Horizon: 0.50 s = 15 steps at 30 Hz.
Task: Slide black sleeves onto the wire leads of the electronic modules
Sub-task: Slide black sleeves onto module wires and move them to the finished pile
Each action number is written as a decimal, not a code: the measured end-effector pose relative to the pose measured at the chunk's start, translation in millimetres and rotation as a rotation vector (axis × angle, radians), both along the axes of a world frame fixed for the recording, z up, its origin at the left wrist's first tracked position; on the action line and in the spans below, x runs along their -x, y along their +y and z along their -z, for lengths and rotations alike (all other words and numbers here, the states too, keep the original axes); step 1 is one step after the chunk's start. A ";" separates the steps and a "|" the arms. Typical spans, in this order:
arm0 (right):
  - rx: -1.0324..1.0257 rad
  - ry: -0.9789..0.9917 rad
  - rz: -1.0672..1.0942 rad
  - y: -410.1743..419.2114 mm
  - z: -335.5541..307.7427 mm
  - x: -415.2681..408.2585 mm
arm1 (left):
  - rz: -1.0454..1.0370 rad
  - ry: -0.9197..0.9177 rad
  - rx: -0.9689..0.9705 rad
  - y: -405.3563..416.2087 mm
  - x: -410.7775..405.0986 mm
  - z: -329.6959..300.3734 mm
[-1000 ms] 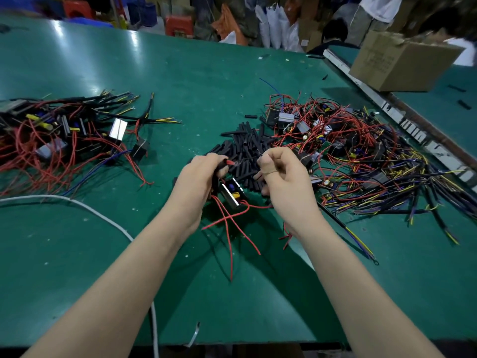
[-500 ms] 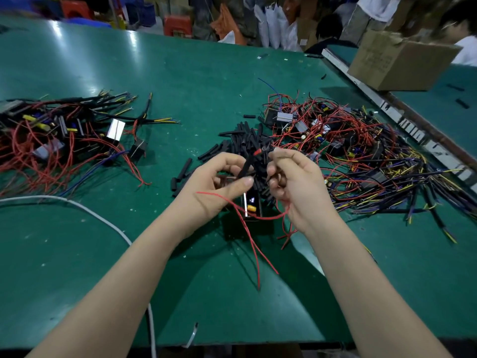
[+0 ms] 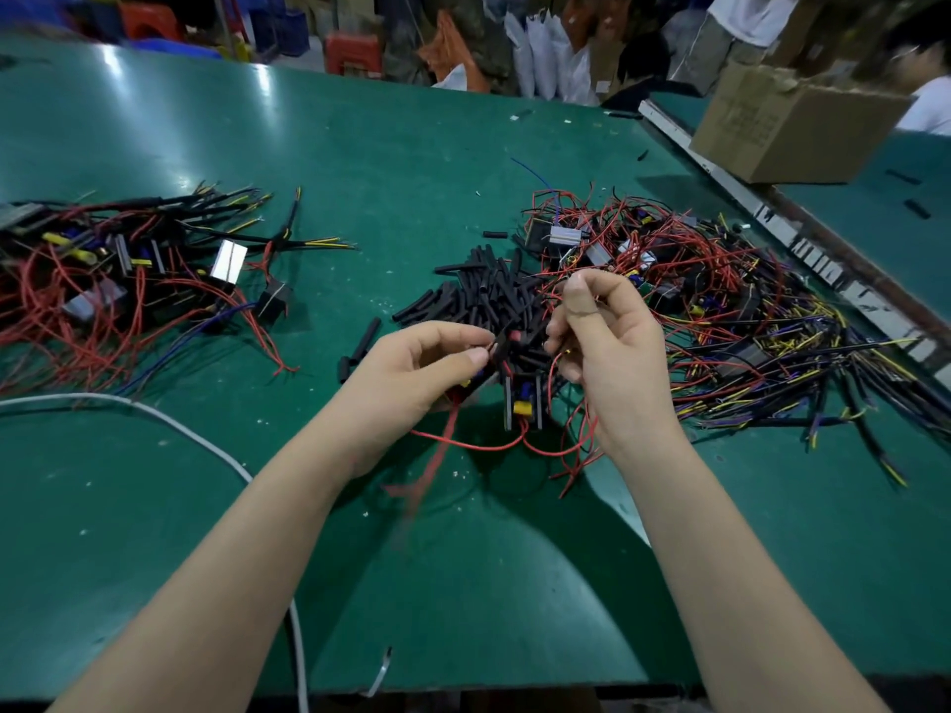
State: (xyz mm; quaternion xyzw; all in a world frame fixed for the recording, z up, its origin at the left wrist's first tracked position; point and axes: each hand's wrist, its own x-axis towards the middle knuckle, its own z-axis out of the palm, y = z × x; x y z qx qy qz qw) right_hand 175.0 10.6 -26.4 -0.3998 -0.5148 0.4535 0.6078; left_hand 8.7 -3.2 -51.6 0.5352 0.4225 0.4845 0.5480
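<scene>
My left hand [image 3: 411, 373] pinches a black sleeve [image 3: 500, 346] on a red wire lead, thumb and fingertips closed on it. My right hand [image 3: 604, 342] is curled, pinching a thin red wire lead [image 3: 558, 360] of the same module. The small electronic module [image 3: 524, 401], black with a yellow and blue part, hangs between and just below both hands, its red leads looping down to the green table [image 3: 360, 146]. A pile of loose black sleeves [image 3: 483, 295] lies right behind the hands.
A heap of modules with sleeved leads [image 3: 118, 280] lies at the left. A larger tangle of modules and red, yellow and purple wires [image 3: 720, 311] spreads at the right. A white cable [image 3: 154, 419] crosses the near left. A cardboard box [image 3: 787, 126] stands far right.
Both hands rose and moved slightly away from me with the module. The right hand drew apart from the left and now pinches a wire higher up; a red lead swings below, blurred.
</scene>
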 end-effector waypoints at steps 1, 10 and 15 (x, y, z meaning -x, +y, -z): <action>-0.022 -0.019 0.006 -0.4 0.0 -0.1 | 0.002 -0.025 0.033 -0.4 -0.4 -0.4; -0.109 -0.180 0.022 0.5 2.9 -1.8 | -0.043 0.180 -0.087 -1.9 1.6 -3.6; -0.098 -0.180 0.020 0.6 2.2 -1.4 | -0.076 0.266 -0.137 -1.7 2.9 -4.6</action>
